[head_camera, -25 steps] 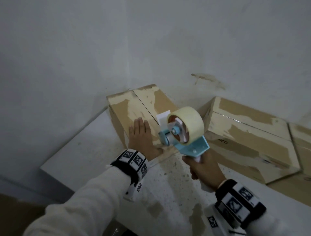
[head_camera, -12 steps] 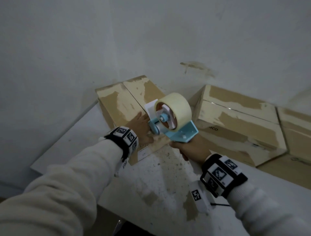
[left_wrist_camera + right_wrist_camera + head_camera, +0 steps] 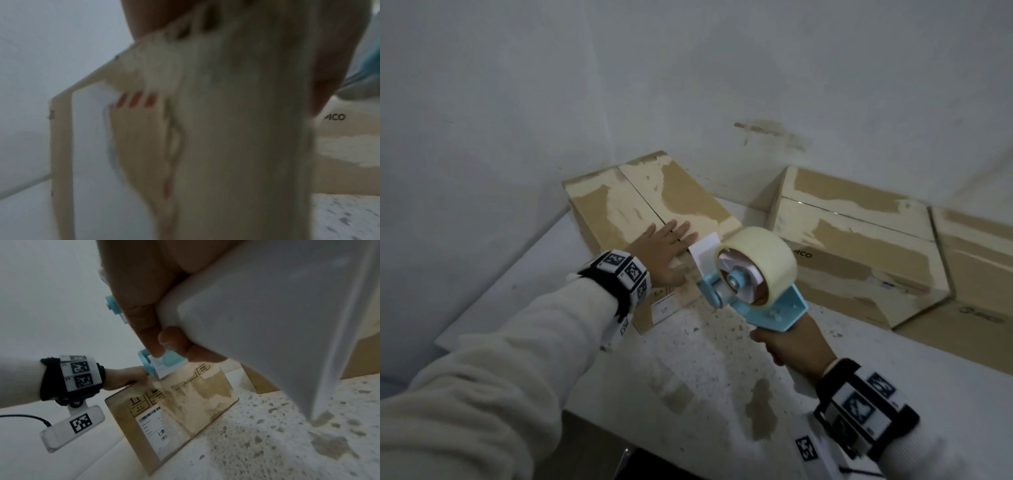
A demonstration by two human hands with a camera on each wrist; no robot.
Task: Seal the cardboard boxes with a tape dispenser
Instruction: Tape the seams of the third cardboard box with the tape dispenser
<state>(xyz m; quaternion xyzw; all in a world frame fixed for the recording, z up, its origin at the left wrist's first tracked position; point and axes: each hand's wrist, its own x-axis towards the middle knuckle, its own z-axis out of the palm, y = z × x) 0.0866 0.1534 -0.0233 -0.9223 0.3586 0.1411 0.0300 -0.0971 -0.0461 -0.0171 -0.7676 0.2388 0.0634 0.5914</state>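
A small cardboard box [image 3: 640, 205] stands in the corner of a white table, its flaps closed along a centre seam. My left hand [image 3: 664, 250] lies flat on its near top edge, fingers straight. My right hand [image 3: 791, 346] grips the white handle [image 3: 267, 321] of a light-blue tape dispenser [image 3: 753, 291] with a roll of pale tape [image 3: 760, 260]. The dispenser's front end sits at the box's near edge, right beside my left hand. In the right wrist view the box's front face [image 3: 185, 405] shows a white label. The left wrist view is blurred and shows the box close up.
A larger cardboard box [image 3: 859, 246] lies to the right against the wall, and another box [image 3: 979, 267] sits at the far right. The white speckled table [image 3: 705, 359] has stains near its front edge. Walls close in behind and on the left.
My left hand has spread flat on the box top with its fingers reaching further forward. The dispenser stays at the box's near edge while the view shifted.
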